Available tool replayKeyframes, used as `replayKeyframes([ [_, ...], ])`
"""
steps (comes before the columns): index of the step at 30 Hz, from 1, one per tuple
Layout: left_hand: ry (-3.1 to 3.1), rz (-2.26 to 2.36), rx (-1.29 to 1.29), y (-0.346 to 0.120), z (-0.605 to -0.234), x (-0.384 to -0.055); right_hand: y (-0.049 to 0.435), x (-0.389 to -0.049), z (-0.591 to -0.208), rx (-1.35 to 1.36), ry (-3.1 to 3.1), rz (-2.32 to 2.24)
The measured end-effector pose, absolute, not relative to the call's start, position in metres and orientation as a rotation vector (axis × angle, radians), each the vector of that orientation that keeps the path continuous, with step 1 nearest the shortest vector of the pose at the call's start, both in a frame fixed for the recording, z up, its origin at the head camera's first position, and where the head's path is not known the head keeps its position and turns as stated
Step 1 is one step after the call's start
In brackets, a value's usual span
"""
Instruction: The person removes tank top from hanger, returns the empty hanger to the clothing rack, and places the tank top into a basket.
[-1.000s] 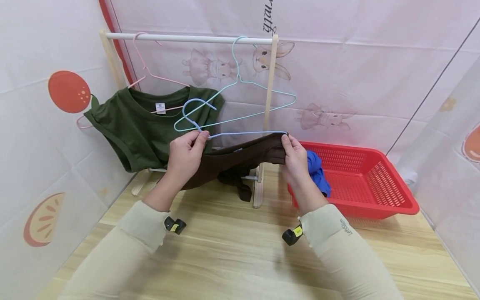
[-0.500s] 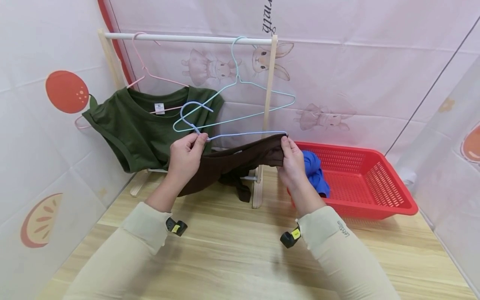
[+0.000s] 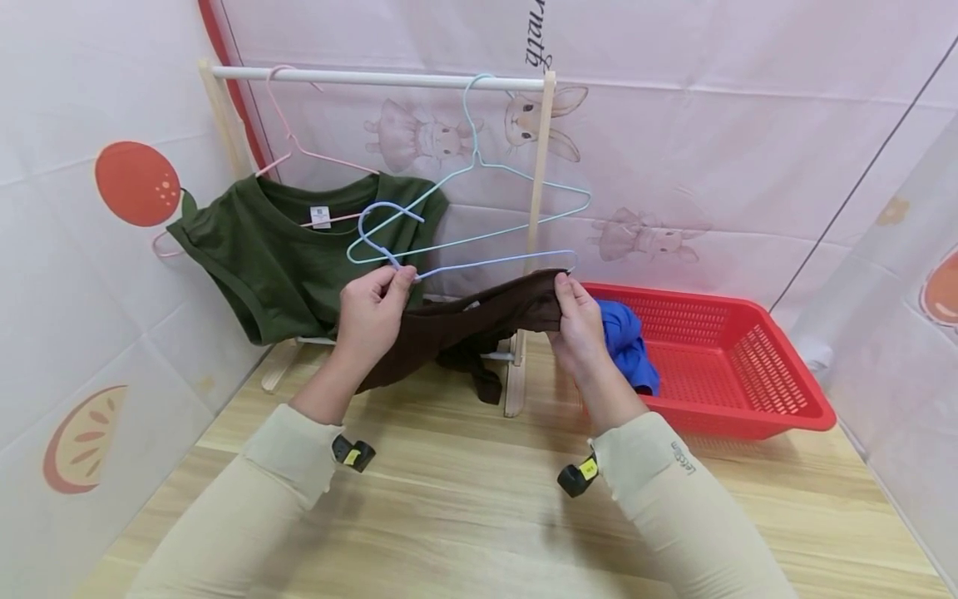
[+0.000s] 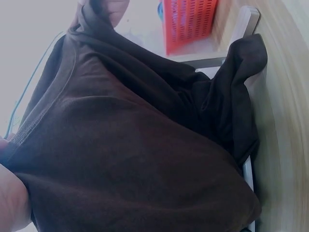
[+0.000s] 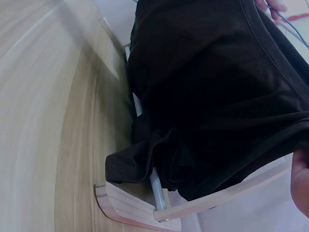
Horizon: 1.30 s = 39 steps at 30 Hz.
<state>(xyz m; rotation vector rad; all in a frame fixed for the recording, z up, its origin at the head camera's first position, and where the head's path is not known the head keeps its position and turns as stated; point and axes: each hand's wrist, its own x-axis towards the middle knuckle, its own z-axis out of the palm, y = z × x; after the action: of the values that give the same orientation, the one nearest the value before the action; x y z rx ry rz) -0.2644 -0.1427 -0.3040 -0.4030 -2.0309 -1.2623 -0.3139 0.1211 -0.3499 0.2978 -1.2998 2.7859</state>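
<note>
My left hand (image 3: 372, 314) pinches a blue wire hanger (image 3: 486, 264) just below its hook, together with the neckline of a dark brown shirt (image 3: 479, 324). With my right hand (image 3: 580, 320) I grip the shirt's right shoulder, stretching the neckline sideways. The hanger's right end sticks up just above that shoulder, close to my right fingertips. In the left wrist view the shirt (image 4: 125, 145) hangs broad and loose, with a bunched part low down near the rack's foot. Its left side is mostly hidden behind my left hand and forearm.
Behind the hands stands a clothes rack (image 3: 374, 77), carrying a dark green sleeveless shirt (image 3: 299, 258) on a pink hanger (image 3: 329, 156) and a bare mint hanger (image 3: 479, 158). On the right sits a red basket (image 3: 748, 420) with a blue garment (image 3: 629, 345) inside. The wooden table (image 3: 464, 499) extends in front.
My right hand has shifted slightly left and down with the shirt's shoulder. The hanger's right end, earlier at the shirt's edge, now shows above the cloth.
</note>
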Motion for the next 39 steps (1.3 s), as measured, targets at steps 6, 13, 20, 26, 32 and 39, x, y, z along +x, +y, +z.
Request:
replayKeyframes([
  [6, -2.004, -1.332, -0.400, -0.136, -0.303, -0.266, 0.115, -0.311, -0.349, 0.322, -1.312, 2.782],
  [13, -1.951, -1.405, -0.394, -0.121, -0.285, -0.249, 0.108, -0.308, -0.351, 0.351, -1.499, 2.684],
  [20, -1.914, -1.449, -0.433, -0.113, -0.276, -0.244, 0.101, -0.308, -0.356, 0.324, -1.607, 2.621],
  [26, -1.903, -1.484, -0.426, -0.114, -0.284, -0.257, 0.096, -0.307, -0.359, 0.309, -1.674, 2.560],
  [32, -1.883, -1.482, -0.423, -0.116, -0.295, -0.273, 0.093, -0.305, -0.362, 0.309, -1.728, 2.510],
  [39, -1.857, -1.454, -0.436, -0.112, -0.296, -0.275, 0.091, -0.303, -0.363, 0.442, -1.785, 2.423],
])
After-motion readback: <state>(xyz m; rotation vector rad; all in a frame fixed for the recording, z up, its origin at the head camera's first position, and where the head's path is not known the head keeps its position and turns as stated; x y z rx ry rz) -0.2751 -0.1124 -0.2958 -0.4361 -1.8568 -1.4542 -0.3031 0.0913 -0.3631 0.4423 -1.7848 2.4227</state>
